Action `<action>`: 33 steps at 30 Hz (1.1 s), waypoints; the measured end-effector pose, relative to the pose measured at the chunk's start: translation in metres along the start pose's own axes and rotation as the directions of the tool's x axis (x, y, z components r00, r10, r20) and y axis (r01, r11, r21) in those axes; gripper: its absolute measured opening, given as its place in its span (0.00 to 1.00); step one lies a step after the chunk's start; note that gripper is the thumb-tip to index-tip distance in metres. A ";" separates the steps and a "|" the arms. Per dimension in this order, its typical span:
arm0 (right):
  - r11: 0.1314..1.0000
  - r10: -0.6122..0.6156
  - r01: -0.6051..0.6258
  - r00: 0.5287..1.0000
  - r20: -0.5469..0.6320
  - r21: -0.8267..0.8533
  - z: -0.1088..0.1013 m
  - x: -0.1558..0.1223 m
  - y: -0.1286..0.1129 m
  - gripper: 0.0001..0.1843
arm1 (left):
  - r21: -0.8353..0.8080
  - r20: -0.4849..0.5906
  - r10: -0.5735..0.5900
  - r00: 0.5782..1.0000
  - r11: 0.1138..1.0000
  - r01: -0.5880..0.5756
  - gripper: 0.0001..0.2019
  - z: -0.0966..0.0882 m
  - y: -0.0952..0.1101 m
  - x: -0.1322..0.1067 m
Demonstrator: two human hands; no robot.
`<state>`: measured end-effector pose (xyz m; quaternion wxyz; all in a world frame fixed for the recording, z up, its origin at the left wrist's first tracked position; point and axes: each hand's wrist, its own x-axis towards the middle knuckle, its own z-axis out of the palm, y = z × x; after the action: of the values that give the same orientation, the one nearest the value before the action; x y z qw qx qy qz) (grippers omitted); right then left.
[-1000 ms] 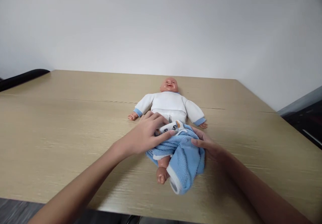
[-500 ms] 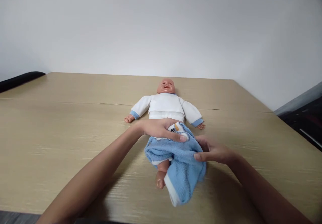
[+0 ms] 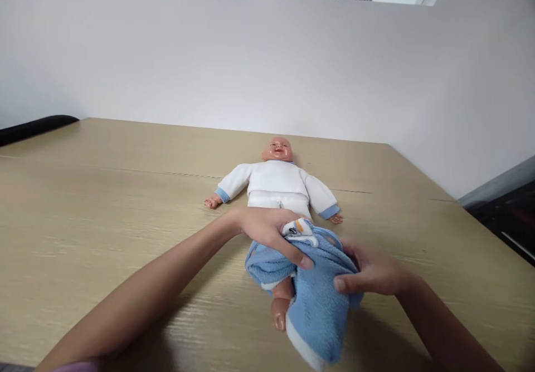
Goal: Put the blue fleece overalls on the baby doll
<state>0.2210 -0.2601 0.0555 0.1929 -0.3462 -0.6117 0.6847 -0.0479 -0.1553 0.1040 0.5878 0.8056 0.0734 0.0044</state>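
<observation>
A baby doll point(image 3: 276, 178) in a white top with blue cuffs lies on its back, head away from me. Blue terry trousers point(image 3: 321, 299) with white hems are bunched round its legs. One bare foot point(image 3: 279, 312) pokes out of the leg opening on the left; the other foot is hidden in the cloth. My left hand point(image 3: 271, 233) lies across the doll's lower body, its thumb pressing the trousers near the printed waistband. On the right side, my right hand point(image 3: 365, 269) grips the trousers, thumb on top and fingers tucked behind the fabric.
The doll rests on a wooden table point(image 3: 125, 221) with a seam across it. Behind stands a white partition wall point(image 3: 251, 60). A black curved object point(image 3: 37, 127) is at the left edge, and a dark glossy object point(image 3: 505, 210) at the right.
Both hands have shifted the trousers slightly toward me and to the right. The hanging trouser leg is straighter, and more of the doll's white waist shows. The camera view has tilted a little.
</observation>
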 end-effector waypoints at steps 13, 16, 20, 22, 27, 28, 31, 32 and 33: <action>0.951 0.045 0.041 0.962 -0.269 0.306 0.007 0.006 0.022 0.30 | -0.111 0.082 0.024 0.996 0.994 -0.015 0.16 -0.006 -0.017 0.001; 0.948 0.047 0.028 0.973 -0.227 0.316 0.006 0.007 0.020 0.31 | -0.101 0.064 0.013 0.998 0.995 -0.007 0.18 -0.006 -0.021 0.001; 0.980 0.024 -0.022 1.000 -0.010 0.200 0.005 0.001 0.014 0.39 | -0.105 0.041 0.030 0.999 0.994 -0.026 0.20 -0.007 -0.021 -0.001; 0.982 0.050 -0.065 0.995 0.088 0.180 0.004 -0.003 0.013 0.43 | -0.113 0.053 0.028 0.998 0.993 -0.022 0.20 -0.007 -0.020 -0.001; 0.977 -0.020 0.043 0.994 -0.107 0.211 0.006 -0.001 0.023 0.37 | -0.211 0.170 -0.003 0.985 0.977 0.039 0.16 -0.001 -0.014 0.001; 0.972 -0.040 0.078 0.985 -0.170 0.223 0.007 0.001 0.025 0.36 | -0.232 0.186 -0.008 0.983 0.971 0.052 0.17 0.000 -0.014 0.001; 0.959 -0.029 0.102 0.964 -0.265 0.265 0.012 0.007 0.029 0.34 | -0.240 0.159 -0.025 0.987 0.969 0.063 0.19 0.000 -0.017 0.001; 0.960 -0.017 0.090 0.964 -0.266 0.265 0.012 0.008 0.029 0.33 | -0.231 0.141 -0.024 0.990 0.971 0.056 0.19 -0.001 -0.018 0.001; 0.965 -0.010 0.078 0.966 -0.260 0.250 0.012 0.008 0.027 0.32 | -0.224 0.128 -0.012 0.992 0.974 0.041 0.19 -0.002 -0.021 0.001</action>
<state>0.2117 -0.2680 0.0272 0.3291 -0.3900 -0.4949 0.7033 -0.0496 -0.1476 0.0848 0.6792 0.7311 0.0460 -0.0456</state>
